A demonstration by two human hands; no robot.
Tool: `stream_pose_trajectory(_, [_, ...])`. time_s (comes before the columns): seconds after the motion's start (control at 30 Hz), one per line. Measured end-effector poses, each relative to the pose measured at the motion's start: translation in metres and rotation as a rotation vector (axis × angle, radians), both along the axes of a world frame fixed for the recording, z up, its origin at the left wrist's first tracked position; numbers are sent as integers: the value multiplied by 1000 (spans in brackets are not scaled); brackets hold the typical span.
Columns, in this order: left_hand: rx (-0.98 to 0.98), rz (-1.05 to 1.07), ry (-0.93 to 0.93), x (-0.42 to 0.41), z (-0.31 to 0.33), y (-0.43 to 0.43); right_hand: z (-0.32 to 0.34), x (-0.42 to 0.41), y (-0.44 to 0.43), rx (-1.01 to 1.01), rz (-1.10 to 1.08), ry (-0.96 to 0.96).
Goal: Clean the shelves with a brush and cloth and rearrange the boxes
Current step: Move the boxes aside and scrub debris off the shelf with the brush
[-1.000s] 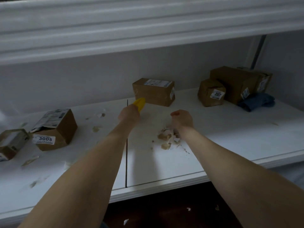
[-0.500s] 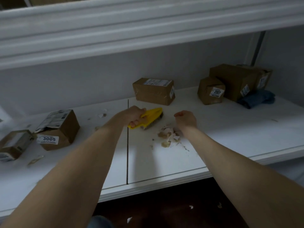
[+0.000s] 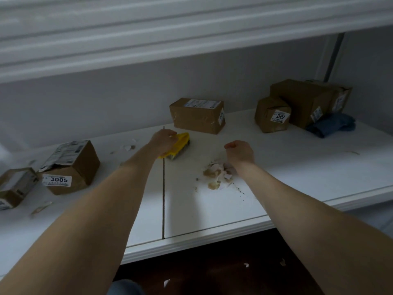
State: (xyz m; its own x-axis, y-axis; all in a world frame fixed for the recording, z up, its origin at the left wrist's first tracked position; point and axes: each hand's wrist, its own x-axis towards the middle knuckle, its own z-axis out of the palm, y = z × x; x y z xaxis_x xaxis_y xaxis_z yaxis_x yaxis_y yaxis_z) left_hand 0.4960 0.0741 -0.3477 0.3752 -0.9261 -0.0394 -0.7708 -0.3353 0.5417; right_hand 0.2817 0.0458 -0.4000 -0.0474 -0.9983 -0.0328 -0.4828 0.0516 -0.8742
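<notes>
My left hand (image 3: 163, 140) grips a yellow brush (image 3: 180, 144) whose bristles rest on the white shelf (image 3: 191, 211), just right of the seam between its two boards. My right hand (image 3: 240, 153) hovers with loosely curled fingers and holds nothing, right behind a small heap of paper and cardboard scraps (image 3: 217, 173). A brown box (image 3: 197, 116) stands at the back behind the brush. A torn box labelled 3005 (image 3: 70, 167) sits at the left, a box labelled 2007 (image 3: 272, 116) at the right. A blue cloth (image 3: 331, 126) lies by the right boxes.
A larger brown box (image 3: 304, 99) stands behind the 2007 box in the right corner. A small open box (image 3: 14, 186) sits at the far left edge. Loose scraps (image 3: 127, 146) dot the left board. The upper shelf's edge (image 3: 191, 39) hangs overhead. Bits of paper lie on the dark floor (image 3: 212, 273).
The brush came down from upright onto the shelf, swept toward the scrap heap, then drew back left toward the seam. My right hand stayed beside the heap.
</notes>
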Motion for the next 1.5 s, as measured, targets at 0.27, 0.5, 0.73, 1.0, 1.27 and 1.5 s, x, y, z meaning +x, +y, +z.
stream_pose_trajectory(0.27, [91, -3, 166, -14, 2, 4, -1, -11, 0, -1, -26, 6])
stream_pose_trajectory(0.5, [255, -155, 523, -15, 5, 21, 2, 3, 11, -8, 16, 21])
stream_pose_trajectory(0.73, [-16, 33, 304, -6, 0, 18, 4, -6, 6, -6, -3, 29])
stream_pose_trajectory(1.0, [-83, 68, 93, 0, -11, 5, 3, -13, 3, -8, -15, 37])
stream_pose_trajectory(1.27, [146, -116, 234, -28, 1, 13, 0, -13, 7, 7, -34, 29])
stream_pose_trajectory(1.5, [-1, -21, 309, -20, -3, 19, 5, -5, 13, 3, -4, 52])
